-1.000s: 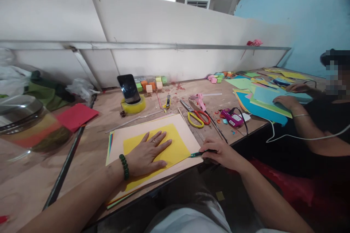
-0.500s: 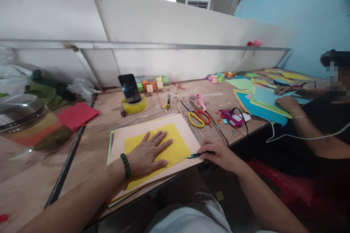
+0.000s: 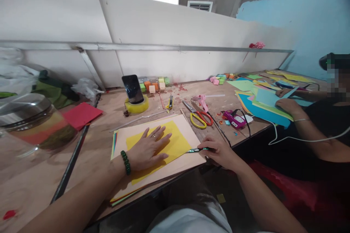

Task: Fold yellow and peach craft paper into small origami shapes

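Observation:
My left hand (image 3: 149,148) lies with fingers spread on a yellow sheet of paper (image 3: 177,136). Beneath that sheet is a larger pale peach sheet (image 3: 191,158), on top of a stack whose coloured edges show at the left. My right hand (image 3: 217,151) is closed around a slim, dark, pen-like tool (image 3: 194,150) with a shiny greenish-silver front; its exact kind is unclear. The tool's tip is at the yellow sheet's lower right edge, near the corner. Scissors (image 3: 198,116) with one yellow and one red handle lie beyond the stack.
Behind the stack are a phone (image 3: 133,89) on a yellow tape roll (image 3: 136,105), a utility knife (image 3: 170,102) and a pink glue gun (image 3: 201,102). A purple device (image 3: 234,119) lies rightward. A glass jar (image 3: 35,123) stands left. Another person's hands (image 3: 288,105) handle coloured paper.
The tool's tip has shifted slightly left along the yellow sheet's lower edge, and my right hand has turned a little. My left hand stays on the sheet. The whole view has shifted slightly.

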`<state>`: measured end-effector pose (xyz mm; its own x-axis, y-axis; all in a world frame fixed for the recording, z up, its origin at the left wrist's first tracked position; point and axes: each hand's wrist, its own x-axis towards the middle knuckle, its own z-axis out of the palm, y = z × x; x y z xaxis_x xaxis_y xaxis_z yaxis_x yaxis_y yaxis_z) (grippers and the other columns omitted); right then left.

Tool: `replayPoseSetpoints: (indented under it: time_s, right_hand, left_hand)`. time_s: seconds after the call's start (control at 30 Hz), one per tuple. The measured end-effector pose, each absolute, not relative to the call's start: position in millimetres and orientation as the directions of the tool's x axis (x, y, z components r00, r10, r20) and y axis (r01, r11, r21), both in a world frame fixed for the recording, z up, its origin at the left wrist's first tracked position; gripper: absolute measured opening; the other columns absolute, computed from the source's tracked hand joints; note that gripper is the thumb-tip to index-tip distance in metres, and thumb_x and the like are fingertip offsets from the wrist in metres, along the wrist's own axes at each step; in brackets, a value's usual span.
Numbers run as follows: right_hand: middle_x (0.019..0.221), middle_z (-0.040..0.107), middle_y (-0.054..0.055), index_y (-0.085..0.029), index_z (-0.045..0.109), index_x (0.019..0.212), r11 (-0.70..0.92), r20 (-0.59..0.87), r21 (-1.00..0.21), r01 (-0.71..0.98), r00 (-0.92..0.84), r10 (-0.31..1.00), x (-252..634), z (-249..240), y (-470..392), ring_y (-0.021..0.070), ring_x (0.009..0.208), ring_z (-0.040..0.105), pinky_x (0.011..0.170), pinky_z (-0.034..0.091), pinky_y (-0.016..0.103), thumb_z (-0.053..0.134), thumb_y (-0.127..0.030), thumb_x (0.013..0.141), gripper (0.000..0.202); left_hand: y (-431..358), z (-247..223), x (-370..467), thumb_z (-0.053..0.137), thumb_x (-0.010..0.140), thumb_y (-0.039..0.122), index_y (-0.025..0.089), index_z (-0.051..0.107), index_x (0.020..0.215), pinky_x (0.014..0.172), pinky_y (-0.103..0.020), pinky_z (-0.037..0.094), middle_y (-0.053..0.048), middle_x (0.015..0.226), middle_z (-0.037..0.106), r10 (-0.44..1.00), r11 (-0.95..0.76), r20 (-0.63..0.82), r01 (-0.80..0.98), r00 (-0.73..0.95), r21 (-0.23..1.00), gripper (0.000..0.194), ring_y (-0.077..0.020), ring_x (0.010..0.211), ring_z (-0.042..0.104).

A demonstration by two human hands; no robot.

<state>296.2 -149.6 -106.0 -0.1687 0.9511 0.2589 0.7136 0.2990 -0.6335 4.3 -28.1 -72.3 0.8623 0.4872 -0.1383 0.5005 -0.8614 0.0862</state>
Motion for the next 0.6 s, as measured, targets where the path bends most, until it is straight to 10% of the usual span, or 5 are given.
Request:
replayPoseSetpoints:
  time_s: [0.6]
  right_hand:
    - [0.083, 0.059, 0.006, -0.021, 0.074, 0.098, 0.37, 0.304, -0.567, 0.736, -0.23, 0.924, 288.4, -101.6, -154.8, 0.0155, 0.071, 0.059, 0.061, 0.046, 0.027, 0.049, -0.032, 0.095, 0.028]
  left_hand:
    - [-26.7, -72.8, 1.3, 0.028, 0.096, 0.059, 0.025, 0.018, 0.152, 0.112, -0.063, 0.011, -0.017, 0.159, 0.009, 0.508, -0.838, -0.233, 0.539, 0.829, 0.09, 0.066, -0.0327, 0.146, 0.008]
